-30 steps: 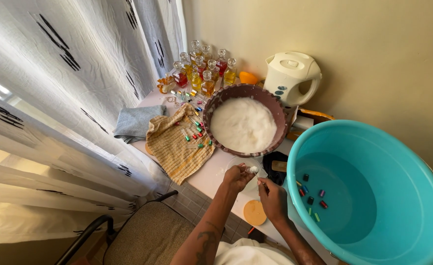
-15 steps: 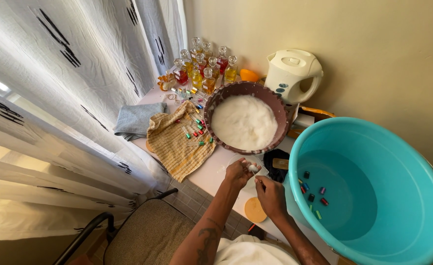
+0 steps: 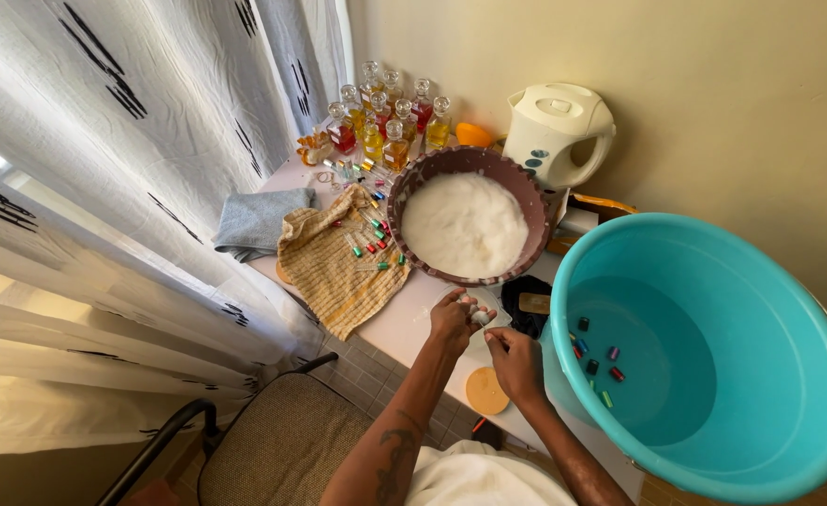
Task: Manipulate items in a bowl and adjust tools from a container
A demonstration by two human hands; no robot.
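Hands meet over the worktop [image 3: 404, 323] edge, at about 6 o'clock from the brown bowl [image 3: 465, 225] of white foam. The left hand [image 3: 453, 321] is curled shut around a small clear vial [image 3: 478, 317], its fingertips pinching it; the right hand [image 3: 516, 361] sits just beside it at 4 o'clock, fingers bent toward the vial, though whether it grips anything I cannot tell. An orange lid [image 3: 487, 390] lies on the worktop below the hands. At 3 o'clock stands a turquoise basin [image 3: 713, 375] with small coloured caps [image 3: 593, 356] in its bottom. A striped yellow cloth [image 3: 339, 267] carrying more vials lies at 10 o'clock, near glass bottles [image 3: 385, 122] and a white kettle [image 3: 554, 131].
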